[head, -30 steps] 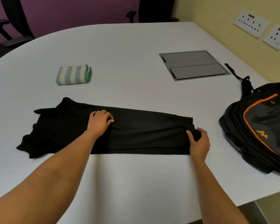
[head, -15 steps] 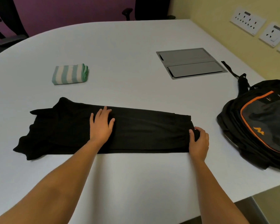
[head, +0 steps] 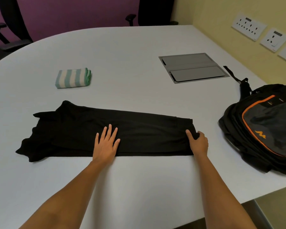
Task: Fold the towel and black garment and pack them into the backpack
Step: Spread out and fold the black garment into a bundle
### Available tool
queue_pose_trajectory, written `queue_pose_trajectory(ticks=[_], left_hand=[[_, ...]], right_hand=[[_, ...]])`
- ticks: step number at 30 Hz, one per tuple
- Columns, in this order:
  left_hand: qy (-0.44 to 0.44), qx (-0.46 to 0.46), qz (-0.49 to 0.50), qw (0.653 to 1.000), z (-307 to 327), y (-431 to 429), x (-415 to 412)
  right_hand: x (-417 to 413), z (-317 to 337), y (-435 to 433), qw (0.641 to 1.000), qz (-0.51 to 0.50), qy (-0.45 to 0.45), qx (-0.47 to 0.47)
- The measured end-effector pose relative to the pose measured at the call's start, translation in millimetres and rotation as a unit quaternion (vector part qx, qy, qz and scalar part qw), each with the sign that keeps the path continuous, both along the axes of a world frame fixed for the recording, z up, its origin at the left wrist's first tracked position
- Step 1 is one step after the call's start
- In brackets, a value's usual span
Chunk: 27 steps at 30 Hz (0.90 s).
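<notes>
The black garment lies folded into a long strip across the white table. My left hand rests flat on its middle, fingers spread, palm down. My right hand pinches the strip's right end, thumb on top and fingers curled around the edge. A folded green-and-white striped towel sits beyond the garment at the left. The black backpack with orange trim lies on its back at the table's right edge, with its zips shut as far as I can see.
A grey flip-lid cable box is set into the table at the back right. Wall sockets line the yellow wall at right. Black office chairs stand behind the far table edge.
My left hand went from loosely curled fingers to a flat open palm and slid toward the near edge of the garment. My right hand kept its hold on the right end.
</notes>
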<state>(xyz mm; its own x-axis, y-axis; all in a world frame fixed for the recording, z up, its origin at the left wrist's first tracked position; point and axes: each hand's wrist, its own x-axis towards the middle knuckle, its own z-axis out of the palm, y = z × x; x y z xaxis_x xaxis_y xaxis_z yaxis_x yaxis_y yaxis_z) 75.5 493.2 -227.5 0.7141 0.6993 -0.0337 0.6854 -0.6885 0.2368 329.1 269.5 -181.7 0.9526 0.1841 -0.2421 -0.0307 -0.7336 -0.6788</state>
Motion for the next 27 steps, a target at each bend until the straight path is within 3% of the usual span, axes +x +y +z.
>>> queue_pose_trajectory(ticks=[5, 10, 16, 22, 27], left_hand=[[0.009, -0.010, 0.042, 0.999, -0.9, -10.2, 0.4], [0.014, -0.017, 0.051, 0.998, 2.2, -12.8, 2.7], [0.004, -0.024, 0.034, 0.999, 8.3, -12.5, 0.8], [-0.129, -0.036, 0.069, 0.989, 33.0, -2.3, 4.2], [-0.307, -0.121, 0.154, 0.931, 76.6, 24.6, 4.0]], right_hand=[[11.2, 6.1, 5.3, 0.993, 0.004, 0.112, 0.037], [9.5, 16.6, 2.5, 0.961, -0.055, 0.214, 0.165], [9.2, 31.8, 5.5, 0.966, -0.093, 0.174, 0.168], [-2.3, 80.7, 43.7, 0.979, -0.004, 0.115, 0.169], [-55.6, 117.5, 115.5, 0.974, 0.113, 0.073, 0.181]])
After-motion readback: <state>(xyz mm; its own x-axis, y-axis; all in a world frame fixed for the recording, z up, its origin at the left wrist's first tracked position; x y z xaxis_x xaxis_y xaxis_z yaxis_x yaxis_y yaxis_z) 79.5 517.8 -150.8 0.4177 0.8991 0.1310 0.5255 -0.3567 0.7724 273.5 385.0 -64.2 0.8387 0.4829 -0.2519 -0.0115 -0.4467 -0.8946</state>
